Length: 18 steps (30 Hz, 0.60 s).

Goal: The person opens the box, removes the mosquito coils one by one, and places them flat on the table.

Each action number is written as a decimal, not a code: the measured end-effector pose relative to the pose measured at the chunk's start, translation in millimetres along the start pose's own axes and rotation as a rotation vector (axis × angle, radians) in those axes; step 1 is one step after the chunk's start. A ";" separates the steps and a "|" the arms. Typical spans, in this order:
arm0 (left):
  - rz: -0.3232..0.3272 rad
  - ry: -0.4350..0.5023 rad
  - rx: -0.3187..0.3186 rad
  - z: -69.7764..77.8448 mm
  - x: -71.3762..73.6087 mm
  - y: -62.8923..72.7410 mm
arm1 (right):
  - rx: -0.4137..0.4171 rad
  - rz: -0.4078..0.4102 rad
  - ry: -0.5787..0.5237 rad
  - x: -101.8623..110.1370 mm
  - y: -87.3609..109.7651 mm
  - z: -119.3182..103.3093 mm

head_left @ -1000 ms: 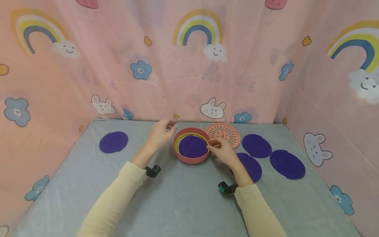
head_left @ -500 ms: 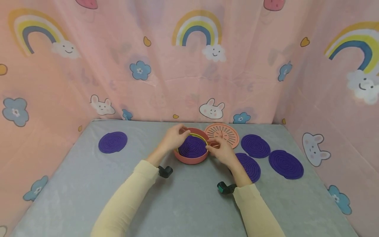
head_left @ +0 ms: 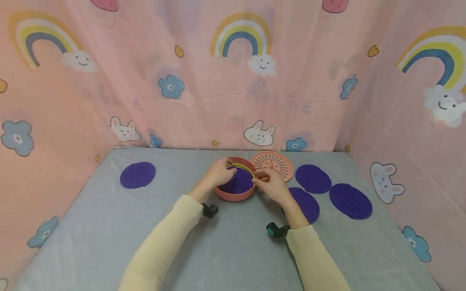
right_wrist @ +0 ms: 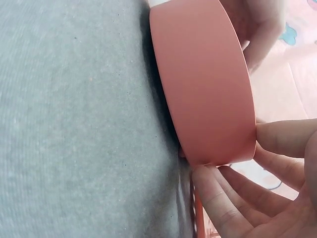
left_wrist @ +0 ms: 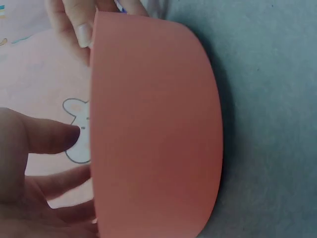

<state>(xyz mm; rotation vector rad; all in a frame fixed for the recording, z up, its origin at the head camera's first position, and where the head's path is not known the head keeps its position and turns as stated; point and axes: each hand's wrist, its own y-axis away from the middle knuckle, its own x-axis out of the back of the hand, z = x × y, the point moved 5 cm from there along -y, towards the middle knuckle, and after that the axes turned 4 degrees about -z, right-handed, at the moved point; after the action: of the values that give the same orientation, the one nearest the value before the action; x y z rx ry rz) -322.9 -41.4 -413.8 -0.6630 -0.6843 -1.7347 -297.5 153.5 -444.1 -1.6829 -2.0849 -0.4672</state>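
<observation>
A round pink box (head_left: 234, 197) stands at the middle of the table, with a yellow ring (head_left: 243, 166) lining its inside. Within it lies a purple mosquito coil (head_left: 240, 180). My left hand (head_left: 218, 173) reaches over the box's left rim, thumb above the coil. In the left wrist view the box wall (left_wrist: 156, 124) hides the fingertips of that hand (left_wrist: 44, 183), so I cannot tell whether they pinch anything. My right hand (head_left: 274, 186) grips the box at its right side. Thumb at the rim and fingers against the outer wall show on this hand (right_wrist: 267, 183) in the right wrist view.
A slotted pink lid (head_left: 272, 163) lies behind my right hand. To the right lie loose purple coils (head_left: 313, 178), (head_left: 350, 201) and another coil partly under my right wrist (head_left: 303, 204). One more coil (head_left: 138, 175) is at the far left. A patterned curtain (head_left: 204, 113) closes the back.
My left hand has moved right, from beside the box to over its left rim and the coil inside. The right hand has kept its grip on the box.
</observation>
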 end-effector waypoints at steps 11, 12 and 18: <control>0.009 -0.005 0.018 0.2 -3.8 2.4 | 0.004 -0.001 -0.008 -1.0 -0.9 1.4; 0.012 -0.001 0.014 0.2 -3.8 2.5 | 0.002 -0.001 -0.008 -0.8 -0.9 1.3; 0.049 0.040 -0.023 3.6 -1.7 5.5 | -0.003 -0.001 -0.010 0.0 -0.6 0.7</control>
<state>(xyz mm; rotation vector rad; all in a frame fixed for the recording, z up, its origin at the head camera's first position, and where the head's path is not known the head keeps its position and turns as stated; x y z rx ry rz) -316.8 -38.9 -412.0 -0.6547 -0.6167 -1.7083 -298.2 153.7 -444.7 -1.6887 -2.0932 -0.4634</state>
